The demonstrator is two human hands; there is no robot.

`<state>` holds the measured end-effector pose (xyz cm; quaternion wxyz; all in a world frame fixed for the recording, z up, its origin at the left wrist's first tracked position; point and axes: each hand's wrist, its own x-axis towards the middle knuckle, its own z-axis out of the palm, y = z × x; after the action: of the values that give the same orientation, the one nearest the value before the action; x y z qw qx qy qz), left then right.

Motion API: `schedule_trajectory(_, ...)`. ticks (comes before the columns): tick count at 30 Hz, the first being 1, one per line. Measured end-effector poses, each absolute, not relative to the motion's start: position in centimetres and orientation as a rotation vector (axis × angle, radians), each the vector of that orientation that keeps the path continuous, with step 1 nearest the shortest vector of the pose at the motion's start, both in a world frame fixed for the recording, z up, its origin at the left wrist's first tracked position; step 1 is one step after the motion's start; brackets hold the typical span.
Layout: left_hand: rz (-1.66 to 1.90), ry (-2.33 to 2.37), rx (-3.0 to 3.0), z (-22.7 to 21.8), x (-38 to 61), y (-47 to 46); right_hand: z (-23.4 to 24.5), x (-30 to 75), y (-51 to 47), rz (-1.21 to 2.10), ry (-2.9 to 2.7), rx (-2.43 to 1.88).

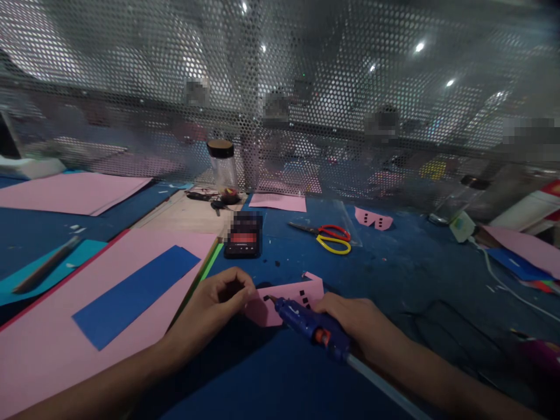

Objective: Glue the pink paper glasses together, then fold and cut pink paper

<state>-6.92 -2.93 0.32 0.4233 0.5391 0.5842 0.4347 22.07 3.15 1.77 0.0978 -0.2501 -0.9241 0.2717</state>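
My right hand (345,318) is wrapped round a blue hot glue gun (301,318), a long glue stick (380,385) trailing from its back end. The nozzle points left, over a pink paper cutout (271,318) that carries small black squares. Pinched at its left end, the cutout is held by my left hand (230,294). Its right end folds up, and part of it is hidden behind the gun and my right fingers. Whether the nozzle touches the paper, I cannot tell. A similar pink cutout (373,219) with black squares stands farther back on the blue table (394,262).
Scissors (328,235) with red and yellow handles and a phone (243,236) lie ahead. Left are pink sheets (144,256), a blue paper strip (135,294) and a pencil-like stick (46,265). A lidded jar (223,169) stands before a perforated metal screen (166,116). Cables (455,332) lie right.
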Motion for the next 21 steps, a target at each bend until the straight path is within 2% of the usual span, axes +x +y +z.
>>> schedule_trajectory(21,1.088,1.471,1.333,0.34,-6.94,-2.97,1.46,22.01,2.78,0.883,-2.743,-0.723)
